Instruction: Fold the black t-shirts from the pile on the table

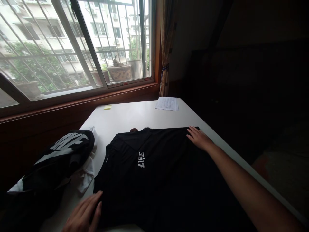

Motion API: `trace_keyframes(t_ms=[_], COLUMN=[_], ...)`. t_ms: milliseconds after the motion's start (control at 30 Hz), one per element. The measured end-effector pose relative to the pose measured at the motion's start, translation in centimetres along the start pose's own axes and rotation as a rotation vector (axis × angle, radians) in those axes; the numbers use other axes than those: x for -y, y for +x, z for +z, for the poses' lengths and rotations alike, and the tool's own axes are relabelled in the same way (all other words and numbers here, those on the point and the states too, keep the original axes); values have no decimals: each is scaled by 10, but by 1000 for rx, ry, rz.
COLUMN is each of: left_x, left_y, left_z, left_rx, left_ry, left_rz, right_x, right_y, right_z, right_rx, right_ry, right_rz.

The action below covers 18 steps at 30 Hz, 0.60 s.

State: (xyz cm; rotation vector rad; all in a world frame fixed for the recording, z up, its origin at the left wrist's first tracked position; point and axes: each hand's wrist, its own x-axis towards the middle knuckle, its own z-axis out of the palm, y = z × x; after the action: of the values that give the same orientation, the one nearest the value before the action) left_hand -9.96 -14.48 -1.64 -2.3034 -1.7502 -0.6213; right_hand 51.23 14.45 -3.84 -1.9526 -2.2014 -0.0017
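A black T-shirt (164, 167) with white lettering on it lies spread over the white table (125, 114), its neckline towards the left. My right hand (199, 138) rests flat on the shirt's far right corner, fingers stretched out. At the near left edge of the shirt is my left hand (84, 211), with its fingers extended and the fingertips at the cloth. Part of the left hand runs out of the bottom of the picture. Neither hand visibly grips the fabric.
Left of the shirt, a heap of black and white clothes (65, 154) sits on the table. Papers (167, 103) and yellow sticky notes (107, 107) lie at the far edge. A small brown round object (134, 130) peeks out behind the shirt. Beyond stands a barred window (116, 42) with a curtain (166, 48).
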Motion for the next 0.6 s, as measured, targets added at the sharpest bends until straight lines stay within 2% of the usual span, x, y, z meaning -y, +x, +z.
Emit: trace_keyframes(t_ms=[100,233,367,467,600], left_x=[9,18,21,16,7], left_y=[47,109,163,182,173], left_z=[13,50,83,94,91], left_rx=[68,173,261,295,302], left_ry=[-16,-58,7,85,136], left_rz=[38,117,38,-47,-110], right_x=[7,17,18,15,16], right_y=[-30,-86,-140,-165,-182], right_z=[-2,0,-3,-8,-15], right_rx=[-88,-121,-151,-170,-175], right_ry=[-34,10,39,40,52], right_rz=[11,45,52,47,44])
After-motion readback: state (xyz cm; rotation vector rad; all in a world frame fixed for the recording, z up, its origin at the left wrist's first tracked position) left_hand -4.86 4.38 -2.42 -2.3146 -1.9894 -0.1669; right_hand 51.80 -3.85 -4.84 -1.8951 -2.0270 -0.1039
